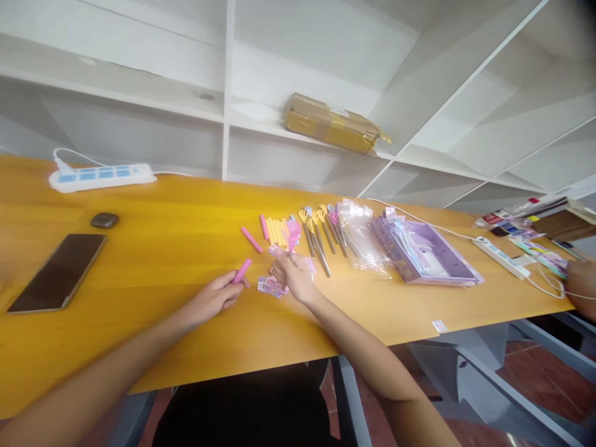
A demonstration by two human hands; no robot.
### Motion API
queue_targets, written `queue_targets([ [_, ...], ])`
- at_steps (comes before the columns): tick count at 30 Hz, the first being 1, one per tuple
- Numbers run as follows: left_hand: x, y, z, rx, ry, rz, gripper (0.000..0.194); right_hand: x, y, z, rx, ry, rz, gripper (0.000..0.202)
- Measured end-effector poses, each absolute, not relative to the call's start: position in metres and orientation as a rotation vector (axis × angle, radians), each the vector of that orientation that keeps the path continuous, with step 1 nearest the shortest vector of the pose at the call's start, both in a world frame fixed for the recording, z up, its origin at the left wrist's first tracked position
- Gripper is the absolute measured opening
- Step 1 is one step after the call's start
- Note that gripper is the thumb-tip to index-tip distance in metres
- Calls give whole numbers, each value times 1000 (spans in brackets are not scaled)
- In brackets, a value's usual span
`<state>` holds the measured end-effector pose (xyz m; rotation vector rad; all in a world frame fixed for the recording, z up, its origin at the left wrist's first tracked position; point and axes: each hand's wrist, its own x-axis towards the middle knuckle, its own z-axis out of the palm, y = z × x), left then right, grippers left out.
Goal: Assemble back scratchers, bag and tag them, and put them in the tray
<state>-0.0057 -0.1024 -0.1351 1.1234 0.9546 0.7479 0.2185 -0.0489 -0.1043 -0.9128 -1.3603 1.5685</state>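
My left hand (220,293) is closed around a pink tube (242,271), whose far end sticks up past the fingers. To its right, my right hand (294,276) is closed too, and a pink hand-shaped back scratcher head (293,232) rises from its fingers; the rest of that scratcher is hidden. Small printed cards (270,286) lie beneath and beside the right hand. Beyond the hands are a row of yellow tubes (276,232) and a loose pink tube (252,239). Back scratchers with metal rods (320,245) and yellow, blue or pink heads are spread to the right.
Clear plastic bags (363,239) lie beside a purple box (447,254) with packets in it. A phone (58,273), small black case (105,220) and power strip (102,177) are at left. Another strip (500,257) and a person's hand (582,282) are at right. A taped parcel (333,122) sits on the shelf.
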Motion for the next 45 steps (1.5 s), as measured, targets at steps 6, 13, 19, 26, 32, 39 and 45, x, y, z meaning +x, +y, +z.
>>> queue_targets([
  [6, -12, -100, -133, 1142, 926, 677, 52, 240, -30, -106, -767, -941, 1664, 71],
  [13, -17, -104, -126, 1295, 978, 495, 49, 252, -27, -105, -730, -822, 1694, 68],
  [19, -17, -103, -119, 1338, 994, 431, 48, 250, -24, -106, -724, -997, 1674, 62],
  [26, -15, -102, -113, 1377, 1031, 439, 51, 239, -27, -116, -897, -1223, 1575, 65],
  [32, -16, -101, -111, 1409, 1016, 453, 49, 238, -28, -119, -781, -1086, 1652, 61],
  [39, -18, -101, -113, 1437, 981, 432, 47, 239, -28, -123, -790, -1123, 1551, 57],
  [45, -20, -102, -118, 1467, 980, 415, 46, 238, -31, -125, -861, -1210, 1471, 58],
])
